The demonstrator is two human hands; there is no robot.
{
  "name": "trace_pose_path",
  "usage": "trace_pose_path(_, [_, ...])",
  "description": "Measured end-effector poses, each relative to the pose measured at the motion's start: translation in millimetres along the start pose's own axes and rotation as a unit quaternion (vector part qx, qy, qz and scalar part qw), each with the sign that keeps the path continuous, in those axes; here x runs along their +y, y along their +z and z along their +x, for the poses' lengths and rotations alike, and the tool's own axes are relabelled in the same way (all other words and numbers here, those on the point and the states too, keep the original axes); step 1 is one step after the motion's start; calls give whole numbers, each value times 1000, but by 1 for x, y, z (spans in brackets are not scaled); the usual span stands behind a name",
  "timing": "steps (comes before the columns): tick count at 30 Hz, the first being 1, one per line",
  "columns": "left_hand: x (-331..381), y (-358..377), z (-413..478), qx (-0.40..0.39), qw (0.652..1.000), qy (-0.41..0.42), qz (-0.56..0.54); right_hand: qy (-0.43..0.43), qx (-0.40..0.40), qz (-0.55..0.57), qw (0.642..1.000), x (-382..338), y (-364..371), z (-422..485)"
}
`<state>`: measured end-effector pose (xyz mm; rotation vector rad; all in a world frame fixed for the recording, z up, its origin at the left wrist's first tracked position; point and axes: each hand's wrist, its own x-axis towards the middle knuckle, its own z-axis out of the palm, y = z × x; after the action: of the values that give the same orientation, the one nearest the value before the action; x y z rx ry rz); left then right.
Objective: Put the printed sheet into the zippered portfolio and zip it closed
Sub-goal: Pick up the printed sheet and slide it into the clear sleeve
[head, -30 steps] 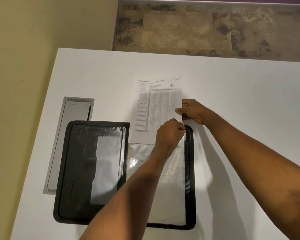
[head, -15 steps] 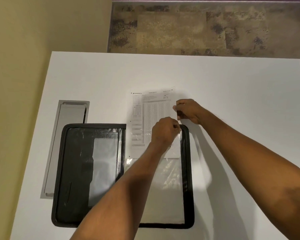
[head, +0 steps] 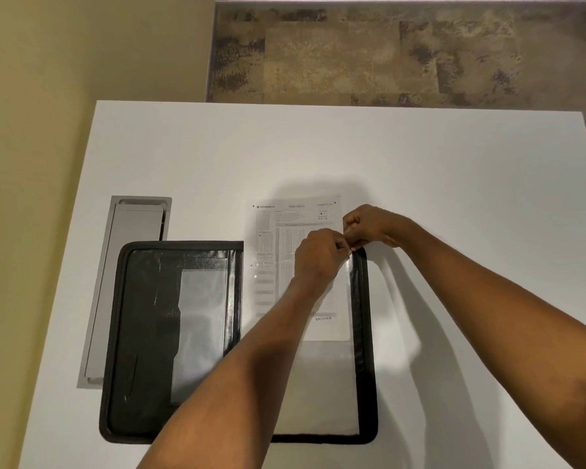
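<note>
- We see the zippered portfolio (head: 170,333) lying open flat on the white bench (head: 454,181), its black left half toward the grey cable tray (head: 129,282) and its right half carrying a clear plastic sleeve (head: 318,384).
- The printed sheet (head: 285,231) sits partway in that sleeve: its near part, down to the "ENTERED" stamp, lies under the plastic, and its far part sticks out past the portfolio's far edge onto the bench.
- Our left hand (head: 318,257) rests on the middle of the sheet with its fingers closed near the sleeve's mouth; our right hand (head: 369,225) pinches at the sheet's right edge, beside the portfolio's far right corner.
- The two sets of fingers meet so closely that we cannot quite tell whether the left holds the plastic lip or the paper itself.
- We judge the step in hand to be feeding the sheet into the sleeve, roughly half done.
- Next we need to slide the sheet toward us, keeping the lip lifted and the edges square so the paper does not buckle, then fold the left half over and run the zip round.
</note>
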<state>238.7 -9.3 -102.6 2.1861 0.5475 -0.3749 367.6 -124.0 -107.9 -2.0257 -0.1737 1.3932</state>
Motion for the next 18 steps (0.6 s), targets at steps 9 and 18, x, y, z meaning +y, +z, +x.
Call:
trace_pose_path(9, [-1, 3, -3, 4, 1000, -10, -2, -48, 127, 131, 982, -24, 3, 15])
trace_pose_path(18, [-5, 13, 0, 18, 1000, -8, -6, -38, -41, -97, 994, -13, -2, 0])
